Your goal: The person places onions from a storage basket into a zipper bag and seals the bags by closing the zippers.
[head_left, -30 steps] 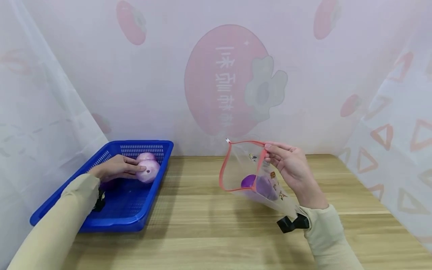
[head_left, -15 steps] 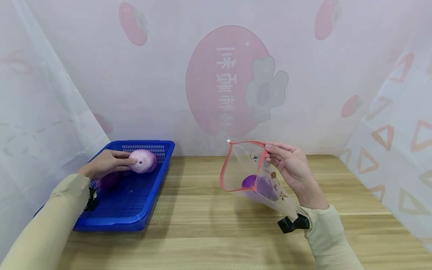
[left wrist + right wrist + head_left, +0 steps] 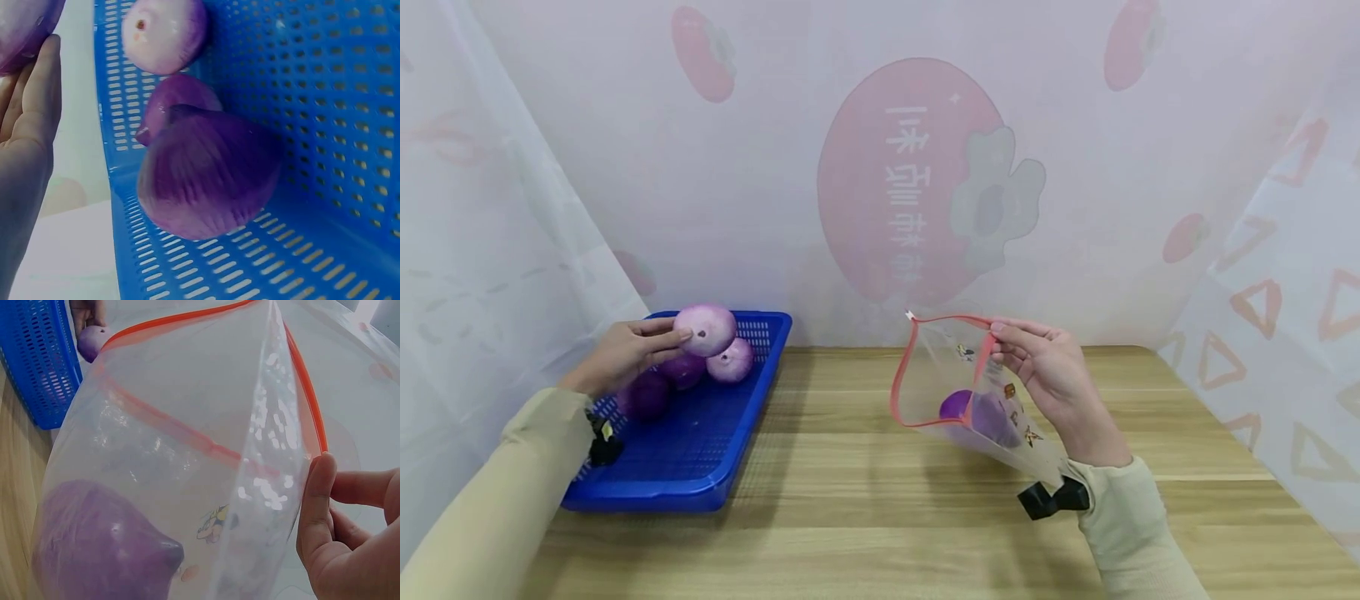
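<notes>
Left hand (image 3: 621,354) grips pale-purple onion (image 3: 705,330), now higher than half second ago, uncovering more of second onion (image 3: 732,362) in blue basket (image 3: 754,410); lift from pile appears achieved. Darker onions (image 3: 645,397) lie in basket. Right hand (image 3: 1047,367) pinches edge of translucent zip bag (image 3: 936,358), mouth open, bagged onion (image 3: 956,405) inside, well apart from basket.

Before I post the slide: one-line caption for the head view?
Left hand holds an onion near a blue basket; right hand grips an open, red-rimmed bag with another onion inside.
</notes>
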